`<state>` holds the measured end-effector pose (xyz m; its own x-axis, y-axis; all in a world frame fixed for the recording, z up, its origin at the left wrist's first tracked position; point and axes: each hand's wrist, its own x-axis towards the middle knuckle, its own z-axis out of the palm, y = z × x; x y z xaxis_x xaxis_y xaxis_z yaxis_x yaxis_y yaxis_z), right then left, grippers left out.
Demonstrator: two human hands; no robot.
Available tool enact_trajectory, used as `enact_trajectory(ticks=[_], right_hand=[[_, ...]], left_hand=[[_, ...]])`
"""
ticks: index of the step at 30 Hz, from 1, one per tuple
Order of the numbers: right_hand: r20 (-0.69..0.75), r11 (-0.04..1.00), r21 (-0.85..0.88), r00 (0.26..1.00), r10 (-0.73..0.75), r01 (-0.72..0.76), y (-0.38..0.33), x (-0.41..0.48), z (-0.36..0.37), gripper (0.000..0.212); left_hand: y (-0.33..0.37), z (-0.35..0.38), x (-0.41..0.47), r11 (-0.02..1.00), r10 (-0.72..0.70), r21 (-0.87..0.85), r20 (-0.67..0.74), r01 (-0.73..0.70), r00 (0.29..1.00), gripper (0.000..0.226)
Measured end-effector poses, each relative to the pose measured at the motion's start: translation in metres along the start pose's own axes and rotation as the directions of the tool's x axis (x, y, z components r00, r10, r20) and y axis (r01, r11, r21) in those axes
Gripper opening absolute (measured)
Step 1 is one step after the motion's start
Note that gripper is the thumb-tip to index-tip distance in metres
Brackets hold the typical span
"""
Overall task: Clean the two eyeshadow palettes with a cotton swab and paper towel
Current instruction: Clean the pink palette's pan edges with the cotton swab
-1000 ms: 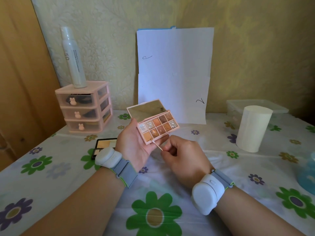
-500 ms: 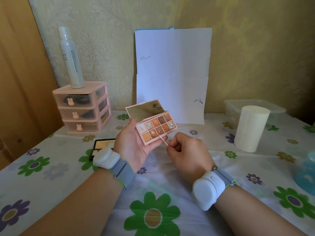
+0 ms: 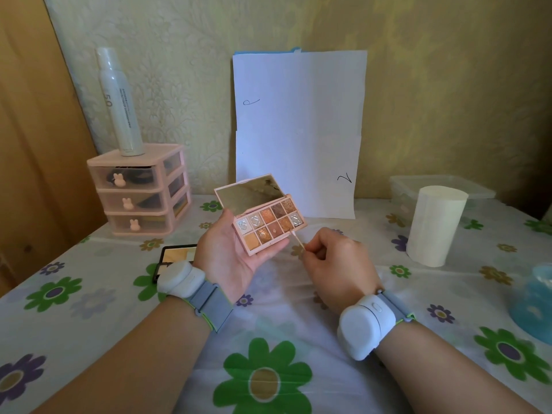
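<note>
Two palettes: pink palette (image 3: 270, 227) (left hand (image 3: 230, 259)), black palette (image 3: 176, 254); one swab (image 3: 297, 241), right hand (image 3: 337, 264).

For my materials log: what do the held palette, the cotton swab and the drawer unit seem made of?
The palette looks like smooth pink plastic; the inside of its lid is a mirror that reflects the room. The cotton swab has a tan stick, wood or paper, too thin to tell, and a pale soft tip. The drawer unit looks like pink plastic, with see-through drawer fronts showing the contents.
</note>
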<state>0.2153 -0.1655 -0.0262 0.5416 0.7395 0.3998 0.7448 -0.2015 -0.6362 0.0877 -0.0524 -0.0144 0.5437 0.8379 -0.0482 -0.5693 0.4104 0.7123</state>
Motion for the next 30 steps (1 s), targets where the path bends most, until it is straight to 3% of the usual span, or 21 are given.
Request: enact_trajectory(ticks=[30], right_hand=[[-0.067, 0.998, 0.041, 0.997, 0.046, -0.043, 0.0053, 0.0034, -0.006, 0.009]], left_hand=[[0.0019, 0.0019, -0.0004, 1.0, 0.014, -0.009, -0.031, -0.015, 0.999, 0.048]])
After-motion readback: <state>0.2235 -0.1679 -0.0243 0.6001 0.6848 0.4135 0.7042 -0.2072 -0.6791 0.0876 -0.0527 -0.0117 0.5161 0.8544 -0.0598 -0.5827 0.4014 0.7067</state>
